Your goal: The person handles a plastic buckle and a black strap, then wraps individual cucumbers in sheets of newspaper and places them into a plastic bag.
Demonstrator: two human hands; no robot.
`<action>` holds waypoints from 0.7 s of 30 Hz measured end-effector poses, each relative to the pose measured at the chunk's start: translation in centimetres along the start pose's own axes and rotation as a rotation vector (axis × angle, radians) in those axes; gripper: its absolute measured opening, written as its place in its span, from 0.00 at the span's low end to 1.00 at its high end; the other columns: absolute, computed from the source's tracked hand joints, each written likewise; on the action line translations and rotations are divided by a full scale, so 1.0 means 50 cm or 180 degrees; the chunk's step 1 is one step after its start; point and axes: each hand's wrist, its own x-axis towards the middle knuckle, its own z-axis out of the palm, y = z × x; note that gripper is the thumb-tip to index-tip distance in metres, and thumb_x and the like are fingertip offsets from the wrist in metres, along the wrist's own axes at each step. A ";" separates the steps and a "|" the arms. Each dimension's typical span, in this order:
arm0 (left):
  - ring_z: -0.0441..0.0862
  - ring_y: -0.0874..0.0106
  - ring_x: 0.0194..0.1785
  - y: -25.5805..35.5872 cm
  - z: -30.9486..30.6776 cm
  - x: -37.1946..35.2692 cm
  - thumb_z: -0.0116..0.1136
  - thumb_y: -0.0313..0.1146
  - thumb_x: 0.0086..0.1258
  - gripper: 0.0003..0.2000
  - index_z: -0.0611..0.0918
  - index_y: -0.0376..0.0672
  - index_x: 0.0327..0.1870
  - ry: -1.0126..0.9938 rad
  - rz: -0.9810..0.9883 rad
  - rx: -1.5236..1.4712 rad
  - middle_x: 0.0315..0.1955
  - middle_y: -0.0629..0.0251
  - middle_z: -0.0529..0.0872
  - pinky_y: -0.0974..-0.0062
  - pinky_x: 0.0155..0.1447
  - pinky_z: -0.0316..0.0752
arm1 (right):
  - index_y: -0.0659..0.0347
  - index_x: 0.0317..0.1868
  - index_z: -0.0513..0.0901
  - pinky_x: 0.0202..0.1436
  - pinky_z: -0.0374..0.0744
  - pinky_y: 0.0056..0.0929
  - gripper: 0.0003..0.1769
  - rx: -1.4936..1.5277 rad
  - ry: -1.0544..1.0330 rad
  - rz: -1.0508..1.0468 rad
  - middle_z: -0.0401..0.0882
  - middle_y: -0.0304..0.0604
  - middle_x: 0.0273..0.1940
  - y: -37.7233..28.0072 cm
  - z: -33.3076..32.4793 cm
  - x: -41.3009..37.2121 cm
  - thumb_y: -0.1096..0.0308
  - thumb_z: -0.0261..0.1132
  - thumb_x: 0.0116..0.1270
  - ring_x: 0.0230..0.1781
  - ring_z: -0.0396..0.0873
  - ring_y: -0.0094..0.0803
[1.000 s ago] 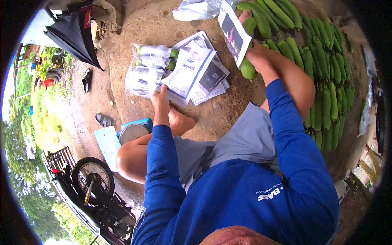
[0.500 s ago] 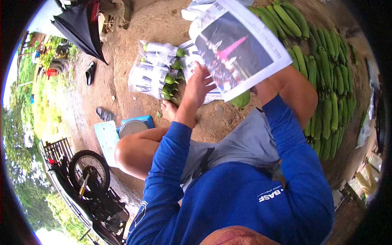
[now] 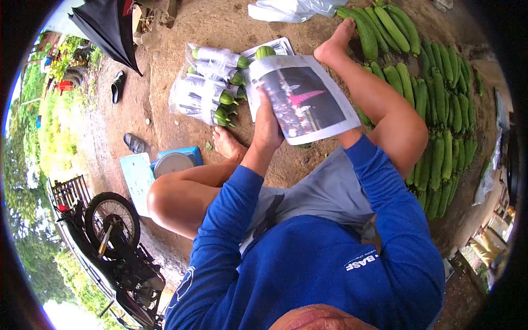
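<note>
A printed newspaper sheet (image 3: 324, 102) with a dark photo on it is in front of me. My left hand (image 3: 268, 125) grips its left edge, thumb on top and fingers underneath. My right hand (image 3: 348, 137) reaches under the sheet's lower right corner, and its fingers are hidden. From behind the sheet's top edge sticks the rounded end of a long green gourd (image 3: 264, 52). A little green also shows below the sheet's lower edge. Behind the sheet, a stack of newspaper (image 3: 283, 45) lies on the ground.
A clear plastic bag of paper-wrapped gourds (image 3: 201, 91) lies left of the stack. Rows of loose gourds (image 3: 440, 110) cover the ground at right. A blue scale (image 3: 175, 161) stands by my left knee. White plastic (image 3: 297, 10) lies at the far side; a motorcycle (image 3: 118, 236) stands at left.
The newspaper sheet has come down lower and turned flatter, uncovering the stack and the gourd end behind it. My left thumb has closed over its edge. The green end near my right hand is now mostly covered.
</note>
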 end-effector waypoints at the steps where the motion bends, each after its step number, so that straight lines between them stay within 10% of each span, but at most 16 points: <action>1: 0.81 0.61 0.61 -0.003 -0.008 0.005 0.45 0.64 0.77 0.36 0.68 0.39 0.71 -0.0104 0.0012 0.0162 0.61 0.55 0.80 0.57 0.67 0.76 | 0.68 0.69 0.71 0.58 0.78 0.29 0.32 -0.0002 0.0033 -0.0071 0.80 0.46 0.57 -0.011 0.005 -0.005 0.50 0.59 0.77 0.52 0.81 0.30; 14: 0.87 0.67 0.46 0.047 -0.044 0.029 0.51 0.56 0.77 0.27 0.75 0.40 0.63 0.0359 0.0035 0.0472 0.47 0.60 0.87 0.64 0.52 0.84 | 0.70 0.69 0.71 0.62 0.77 0.27 0.32 -0.0286 -0.0224 -0.0588 0.79 0.49 0.62 -0.205 0.065 -0.116 0.50 0.57 0.79 0.58 0.79 0.29; 21: 0.85 0.68 0.51 0.065 -0.020 -0.003 0.64 0.53 0.72 0.31 0.73 0.37 0.64 -0.0133 0.0253 0.0969 0.52 0.59 0.84 0.64 0.55 0.83 | 0.72 0.59 0.79 0.56 0.78 0.23 0.19 -0.1112 0.0693 -0.1750 0.85 0.42 0.51 -0.116 0.089 -0.042 0.70 0.68 0.72 0.49 0.81 0.25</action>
